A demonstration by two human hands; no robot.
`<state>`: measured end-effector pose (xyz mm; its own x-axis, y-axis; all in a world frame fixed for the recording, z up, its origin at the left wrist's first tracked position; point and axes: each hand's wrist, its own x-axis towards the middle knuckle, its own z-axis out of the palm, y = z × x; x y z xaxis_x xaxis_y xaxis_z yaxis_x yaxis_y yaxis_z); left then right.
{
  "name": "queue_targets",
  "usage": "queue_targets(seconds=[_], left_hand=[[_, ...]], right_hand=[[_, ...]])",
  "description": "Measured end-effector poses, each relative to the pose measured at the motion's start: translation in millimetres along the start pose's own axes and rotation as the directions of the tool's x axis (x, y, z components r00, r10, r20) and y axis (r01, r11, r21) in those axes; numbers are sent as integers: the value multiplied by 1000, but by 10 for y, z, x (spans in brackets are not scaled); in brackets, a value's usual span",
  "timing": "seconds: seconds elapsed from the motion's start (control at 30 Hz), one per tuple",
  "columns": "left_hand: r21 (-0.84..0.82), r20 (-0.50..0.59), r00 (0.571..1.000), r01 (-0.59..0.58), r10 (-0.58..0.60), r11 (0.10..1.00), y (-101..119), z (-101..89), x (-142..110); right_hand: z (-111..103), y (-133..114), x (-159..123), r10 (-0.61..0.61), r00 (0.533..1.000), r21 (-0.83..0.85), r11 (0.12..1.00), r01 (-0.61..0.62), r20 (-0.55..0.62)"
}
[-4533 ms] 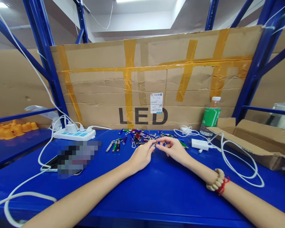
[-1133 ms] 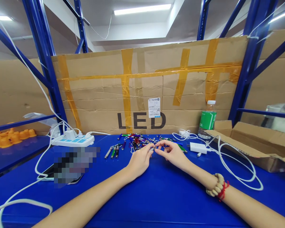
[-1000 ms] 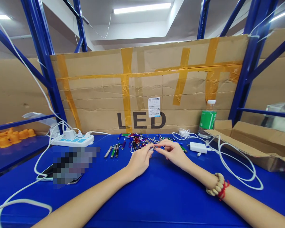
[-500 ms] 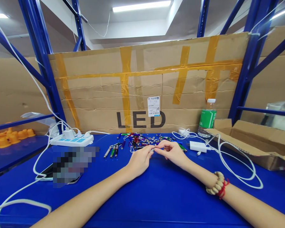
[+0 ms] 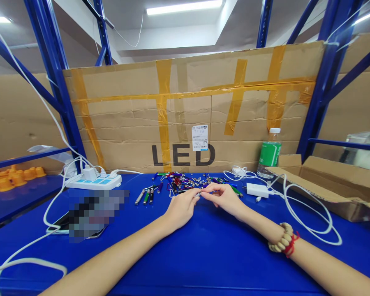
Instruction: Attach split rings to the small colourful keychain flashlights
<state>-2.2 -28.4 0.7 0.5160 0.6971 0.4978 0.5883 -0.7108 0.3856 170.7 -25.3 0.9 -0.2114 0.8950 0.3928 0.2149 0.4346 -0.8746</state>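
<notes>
My left hand (image 5: 181, 207) is closed around a small silvery piece that its fingers mostly cover. Thumb and index finger of my right hand (image 5: 223, 199) pinch at the same spot, touching the left fingertips; what lies in that pinch is too small to name. Just behind both hands spreads a pile of small coloured metal tubes and clips (image 5: 179, 180). Left of the pile, several finished-looking pen-shaped tubes, silver (image 5: 139, 197), green (image 5: 146, 196) and black (image 5: 151, 196), lie side by side, with a metal clip at their upper ends.
A white power strip (image 5: 94, 181) and a partly blurred phone (image 5: 60, 222) lie left on the blue table (image 5: 185, 255). To the right are a white charger (image 5: 257, 190), looping cable (image 5: 328, 226), a green-labelled bottle (image 5: 269, 154) and an open cardboard box (image 5: 329, 193). A cardboard sheet (image 5: 126, 131) stands behind.
The camera view has tilted and shifted slightly since the oldest frame. My right fingertips, a little apart from the left about a second ago, have closed in against them. The pile looks unchanged.
</notes>
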Motion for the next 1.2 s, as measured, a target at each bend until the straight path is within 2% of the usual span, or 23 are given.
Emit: queue_targets(seconds=[0.27, 0.5, 0.87, 1.2], left_hand=[[10, 0, 1000, 12, -12, 1000, -5, 3, 4], [21, 2, 1000, 5, -5, 1000, -10, 6, 4], [25, 67, 997, 41, -43, 999, 36, -40, -8], [-81, 95, 995, 12, -4, 997, -7, -1, -14]], right_hand=[[-10, 26, 3, 51, 999, -36, 998, -50, 15], [-8, -18, -8, 59, 998, 14, 998, -59, 7], [-14, -47, -6, 110, 994, 31, 993, -110, 4], [-48, 0, 9, 110, 993, 62, 992, -113, 49]])
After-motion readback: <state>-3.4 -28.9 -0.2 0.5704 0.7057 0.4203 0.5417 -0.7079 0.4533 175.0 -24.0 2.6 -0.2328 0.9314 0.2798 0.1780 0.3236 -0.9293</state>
